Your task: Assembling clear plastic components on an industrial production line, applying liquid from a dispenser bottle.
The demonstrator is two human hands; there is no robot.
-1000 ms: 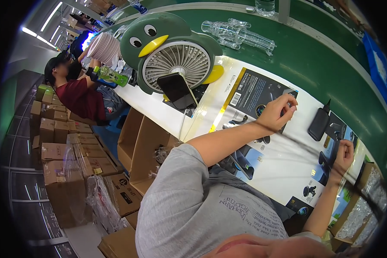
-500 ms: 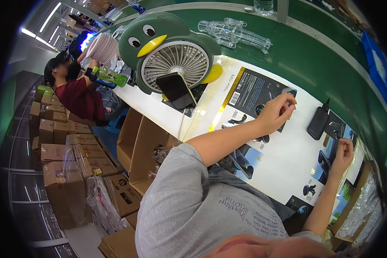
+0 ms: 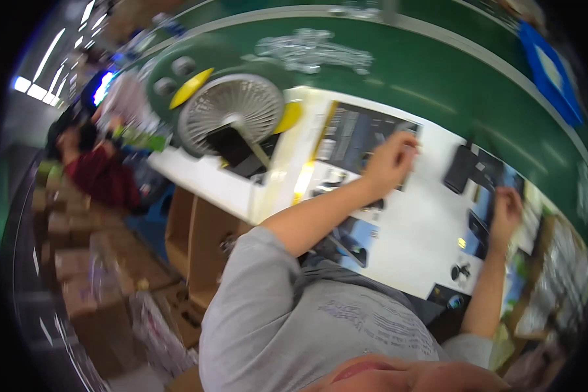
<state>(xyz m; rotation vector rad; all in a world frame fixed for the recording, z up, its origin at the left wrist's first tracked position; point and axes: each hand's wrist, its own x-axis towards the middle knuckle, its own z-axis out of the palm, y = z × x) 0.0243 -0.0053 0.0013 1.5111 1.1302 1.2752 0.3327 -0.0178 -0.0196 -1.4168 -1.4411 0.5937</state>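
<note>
My left hand (image 3: 392, 163) is over a dark panel of the printed white sheet (image 3: 411, 225), its fingers loosely curled and nothing visible in them. Off to the right, my right hand (image 3: 505, 212) has its fingers drawn together at the sheet's right-hand pictures; whether they hold something is hidden and blurred. Between the hands, nearer the right one, lies a black oblong object (image 3: 461, 168) with a narrow end pointing away from me. Its exact kind is unclear.
A green bird-shaped fan (image 3: 232, 108) stands at the left with a phone (image 3: 232, 149) before it. Clear plastic pieces (image 3: 313, 51) lie behind on the green surface. An open carton (image 3: 206, 245) sits left, a blue tray (image 3: 550, 73) far right. A co-worker's dark red sleeve (image 3: 104, 176) shows beyond.
The whole view has shifted and blurred, with the bench contents appearing farther left and slightly higher. Both hands keep nearly the same places over the sheet. The co-worker's head and arms look lower.
</note>
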